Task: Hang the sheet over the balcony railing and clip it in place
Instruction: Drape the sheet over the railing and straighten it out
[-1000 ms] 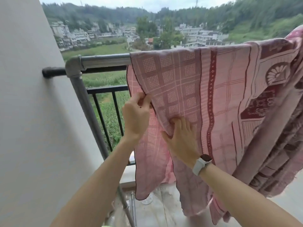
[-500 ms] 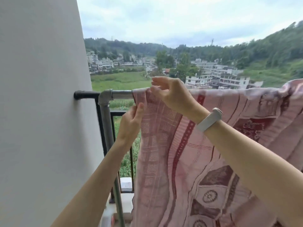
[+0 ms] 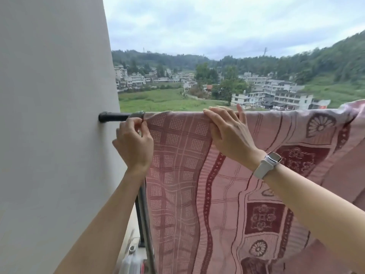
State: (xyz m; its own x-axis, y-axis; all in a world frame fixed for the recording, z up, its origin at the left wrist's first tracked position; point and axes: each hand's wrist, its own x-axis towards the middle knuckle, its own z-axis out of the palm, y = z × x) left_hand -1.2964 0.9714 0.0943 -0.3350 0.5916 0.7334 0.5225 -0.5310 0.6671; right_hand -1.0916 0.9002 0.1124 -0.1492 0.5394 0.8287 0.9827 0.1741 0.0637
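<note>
A woven pink sheet [image 3: 197,184], patterned with pale checked squares, a wavy dark-red band and maroon floral panels, is seen draped over the balcony railing [image 3: 118,116], filling the frame from 3 o'clock round to 6 o'clock. Its top fold lies along the rail's line, and its cloth hangs in soft vertical ripples. Only a short stretch of the railing is left bare at about 9 o'clock: a round black tube ending in a flange against the smooth, pale grey wall [image 3: 49,115], with a grey metal elbow just beside the sheet's edge.

The sheet's upper left corner is pinched between the curled thumb and fingers of the left hand [image 3: 134,143], just below the elbow joint. The right hand [image 3: 227,131] is laid over the top fold near the centre, its fingers curved over the rail and pressed onto the cloth; whether the cloth is gripped there cannot be told. A white smartwatch [image 3: 268,162] with a rounded square face is worn on the right wrist. No clip can be made out.
</note>
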